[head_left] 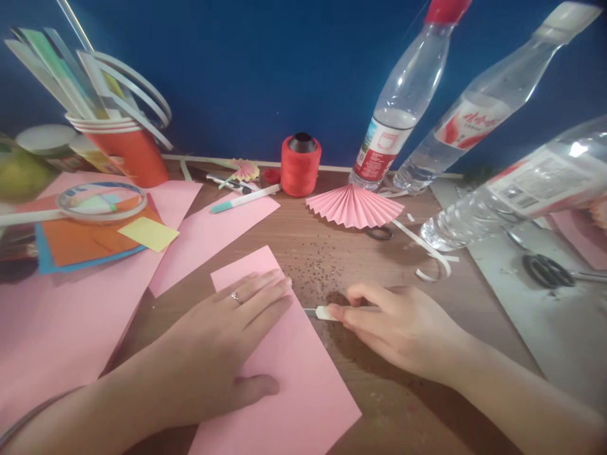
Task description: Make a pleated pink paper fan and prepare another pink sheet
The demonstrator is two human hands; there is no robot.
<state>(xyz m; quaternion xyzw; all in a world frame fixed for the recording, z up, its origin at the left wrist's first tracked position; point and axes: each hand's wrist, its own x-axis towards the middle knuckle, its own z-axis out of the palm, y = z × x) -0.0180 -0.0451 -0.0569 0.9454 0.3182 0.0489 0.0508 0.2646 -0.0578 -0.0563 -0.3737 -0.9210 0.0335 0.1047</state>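
My left hand (222, 335) lies flat on a pink sheet of paper (303, 385), fingers stretched out and thumb spread, with a ring on one finger. To its right, my right hand (408, 328) is closed around a white utility knife (326, 313). The knife's thin blade points left and meets the sheet's right edge; whether it lies under or against the paper I cannot tell. Small dark specks (317, 265) are scattered on the wooden table just beyond the knife. A pleated pink paper fan (355, 207) rests farther back.
Water bottles (386, 145) stand at the back right, near black-handled scissors (547, 270). A red thread spool (300, 167) and a marker (246, 198) sit at the back. On the left are more pink paper (61, 328), a tape roll (102, 202) and a red cup (126, 151) of strips.
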